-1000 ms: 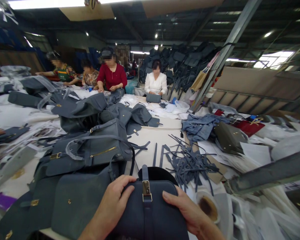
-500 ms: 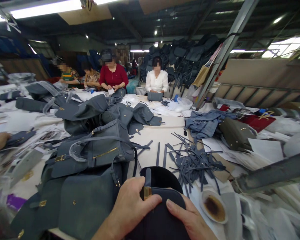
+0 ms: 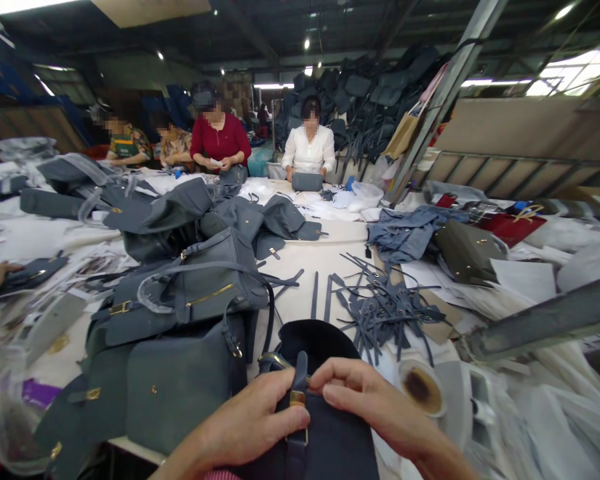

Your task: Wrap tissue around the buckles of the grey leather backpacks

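A dark navy bag [image 3: 337,437] stands close in front of me with its black flap [image 3: 320,338] raised at the far side. Down its middle runs a strap [image 3: 301,365] with a gold buckle [image 3: 297,399]. My left hand [image 3: 260,413] is closed on this strap, thumb below the buckle and fingers at its left edge. My right hand [image 3: 365,393] is at the strap's other side, its thumb and forefinger pinched together beside a small gold-coloured bit; what they hold is too small to make out. A gold zip [image 3: 275,360] shows left of the flap.
Several grey-blue bags [image 3: 180,380] are heaped at my left. Loose straps [image 3: 390,307] lie tangled right of centre, near a bowl [image 3: 423,388] with brown contents. A metal bar [image 3: 545,317] juts in from the right. Co-workers [image 3: 310,147] sit across the table.
My right hand has left the bag's right edge and moved up and left to the strap. The strap and buckle now show more fully, and the left hand still grips there.
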A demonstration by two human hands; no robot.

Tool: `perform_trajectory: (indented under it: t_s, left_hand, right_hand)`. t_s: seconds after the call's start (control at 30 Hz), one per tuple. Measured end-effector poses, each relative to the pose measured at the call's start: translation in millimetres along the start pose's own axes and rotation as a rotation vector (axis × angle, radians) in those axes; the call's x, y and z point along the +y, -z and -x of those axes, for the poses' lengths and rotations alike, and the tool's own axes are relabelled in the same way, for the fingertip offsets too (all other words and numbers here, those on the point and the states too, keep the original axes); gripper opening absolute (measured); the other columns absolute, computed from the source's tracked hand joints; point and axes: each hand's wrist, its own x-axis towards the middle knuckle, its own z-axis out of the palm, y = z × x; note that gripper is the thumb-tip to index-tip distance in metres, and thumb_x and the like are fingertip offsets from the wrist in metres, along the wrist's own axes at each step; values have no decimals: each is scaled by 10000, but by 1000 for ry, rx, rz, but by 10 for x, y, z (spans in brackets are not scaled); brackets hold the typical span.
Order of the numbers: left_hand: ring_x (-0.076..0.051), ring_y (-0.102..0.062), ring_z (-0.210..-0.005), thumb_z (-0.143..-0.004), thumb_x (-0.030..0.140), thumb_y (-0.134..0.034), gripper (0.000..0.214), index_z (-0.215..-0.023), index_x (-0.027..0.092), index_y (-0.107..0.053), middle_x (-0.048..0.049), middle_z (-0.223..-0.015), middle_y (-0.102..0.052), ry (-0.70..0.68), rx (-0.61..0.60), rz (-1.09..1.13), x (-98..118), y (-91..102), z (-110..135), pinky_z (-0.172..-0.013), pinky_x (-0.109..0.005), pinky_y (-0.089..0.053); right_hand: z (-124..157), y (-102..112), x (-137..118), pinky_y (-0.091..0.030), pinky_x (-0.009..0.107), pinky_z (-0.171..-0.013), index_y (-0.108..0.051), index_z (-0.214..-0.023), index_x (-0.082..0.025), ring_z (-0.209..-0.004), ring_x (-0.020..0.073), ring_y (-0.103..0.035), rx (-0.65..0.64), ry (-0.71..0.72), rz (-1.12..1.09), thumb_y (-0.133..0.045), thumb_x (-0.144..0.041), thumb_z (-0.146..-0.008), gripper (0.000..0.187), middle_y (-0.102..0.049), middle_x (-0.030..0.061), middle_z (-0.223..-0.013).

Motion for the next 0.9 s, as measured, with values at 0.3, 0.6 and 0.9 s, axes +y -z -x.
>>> perform_trajectory:
  t_s: [0.3,0.6,0.9]
  left_hand:
    - [-201,-515,-1005,-794,143,-523,190,-962,232,-537,-23,-1056,-596,-30,221,-46,-152,-121,120,-906,-306,-398]
    - [-160,-544,-841,-752,-7,-429,243,-790,215,-521,-2,-861,-553,-184,396,49,-112,-285,124,-778,-291,-415]
    - [-190,-483,-810,-802,12,-493,188,-728,184,-502,-21,-820,-567,-357,460,-420,-167,-331,49,-735,-348,-331]
  right_hand:
    - [-168,-140,130,-260,201,-507,-651,-761,-157,-540,77,-424,31,9,42,-676,-317,-714,168,-587,-39,-625]
    - [10,-269,9,-302,208,-530,-599,-925,-180,-543,82,-429,122,110,160,-609,-243,-756,180,-559,-63,-599]
    - [16,-325,167,-344,225,-556,-581,-952,-208,-551,99,-468,199,197,440,-522,-154,-787,183,-551,-80,-583]
